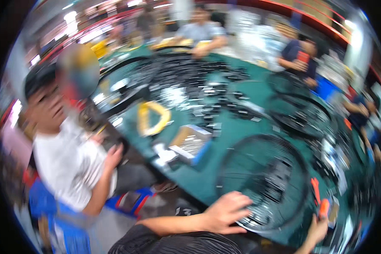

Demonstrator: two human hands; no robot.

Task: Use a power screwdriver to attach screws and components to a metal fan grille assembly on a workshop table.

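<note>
My left hand (227,213) reaches in from the lower edge with its fingers spread, at the near left rim of a round black wire grille (305,175). It seems to touch the rim, though blur hides the exact contact. A dark blocky part (279,178) lies within the grille's ring. To the right, my right hand (317,232) is closed around an orange-handled tool (324,208), whose working end I cannot make out. Beyond it, another slim orange piece (315,190) lies on the green table (207,180).
An open box of small metal parts (190,144) and a yellow ring (154,119) are left of the grille. Many dark parts (178,80) cover the far table. More round black grilles (302,114) lie right. A person in white (72,165) sits left; others work around the table.
</note>
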